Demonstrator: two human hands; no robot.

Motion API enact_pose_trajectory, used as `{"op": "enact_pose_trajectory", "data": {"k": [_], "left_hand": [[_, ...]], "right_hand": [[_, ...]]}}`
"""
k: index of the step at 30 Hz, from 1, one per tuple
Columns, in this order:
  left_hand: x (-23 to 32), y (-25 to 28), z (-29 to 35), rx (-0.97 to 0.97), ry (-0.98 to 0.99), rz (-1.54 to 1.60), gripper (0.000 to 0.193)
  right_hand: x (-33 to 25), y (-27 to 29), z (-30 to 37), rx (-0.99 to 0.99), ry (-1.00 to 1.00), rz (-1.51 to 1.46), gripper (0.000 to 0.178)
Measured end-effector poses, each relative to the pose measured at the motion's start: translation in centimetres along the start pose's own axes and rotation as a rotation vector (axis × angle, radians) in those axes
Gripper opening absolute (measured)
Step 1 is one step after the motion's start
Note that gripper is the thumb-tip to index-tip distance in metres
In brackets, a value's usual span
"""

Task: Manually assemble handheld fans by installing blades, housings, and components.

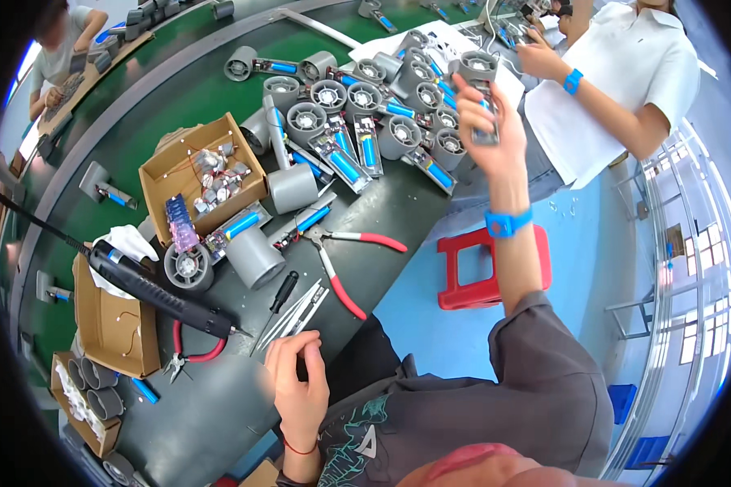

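My right hand (499,134) is raised at the upper right, wrapped round a grey fan unit (481,77) with a round housing and a slim handle. My left hand (296,385) is low over the bench's near edge with its fingers curled; whatever they may hold is hidden. Just beyond its fingertips lie several metal tweezers (296,315). Beside those are a black-handled screwdriver (284,290) and red-handled pliers (337,272), their handles spread. Left of them, a black electric screwdriver (158,288) on a cord slants down toward the bench.
Many similar fan units (365,97), some with blue cells, are heaped at the far side. A cardboard box (158,174) holds small wired parts. Cutters (199,357) lie near another carton (110,325). A co-worker in white (609,73) is at upper right, near a red stool (495,268).
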State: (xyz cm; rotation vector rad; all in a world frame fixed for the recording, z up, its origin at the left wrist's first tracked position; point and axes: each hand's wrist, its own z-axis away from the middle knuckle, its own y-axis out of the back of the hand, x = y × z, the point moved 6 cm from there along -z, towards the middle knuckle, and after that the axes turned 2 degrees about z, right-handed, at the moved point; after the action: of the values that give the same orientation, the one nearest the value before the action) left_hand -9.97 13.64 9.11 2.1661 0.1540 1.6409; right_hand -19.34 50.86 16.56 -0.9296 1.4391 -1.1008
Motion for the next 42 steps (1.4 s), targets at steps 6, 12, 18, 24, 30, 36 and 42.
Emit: {"op": "enact_pose_trajectory", "data": {"k": [6, 12, 18, 24, 30, 36, 42], "left_hand": [[-0.7, -0.4, -0.2, 0.002, -0.022, -0.022, 0.015], [-0.4, -0.3, 0.2, -0.009, -0.04, 0.032, 0.017], [-0.5, -1.2, -0.2, -0.09, -0.042, 0.084, 0.014], [-0.7, -0.6, -0.6, -0.097, -0.011, 0.081, 0.016], [-1.2, -0.1, -0.3, -0.108, -0.062, 0.066, 0.018], [-1.1, -0.5, -0.4, -0.086, -0.063, 0.069, 0.018], [-0.9, -0.8, -0.5, -0.102, -0.059, 0.023, 0.02]], "right_hand": [[7.8, -4.7, 7.1, -0.196, 0.098, 0.391, 0.064], [10.8, -3.9, 6.5, -0.428, 0.029, 0.555, 0.091], [11.5, -2.0, 4.5, -0.169, 0.057, 0.975, 0.094], [7.9, -6.5, 10.0, -0.283, 0.208, 1.28, 0.057], [6.3, -11.9, 18.3, -1.352, 0.61, 1.157, 0.039], [7.6, -11.8, 16.0, -1.202, 0.66, 1.235, 0.032], [9.0, -12.3, 14.5, -1.279, 0.6, 1.225, 0.041]]}}
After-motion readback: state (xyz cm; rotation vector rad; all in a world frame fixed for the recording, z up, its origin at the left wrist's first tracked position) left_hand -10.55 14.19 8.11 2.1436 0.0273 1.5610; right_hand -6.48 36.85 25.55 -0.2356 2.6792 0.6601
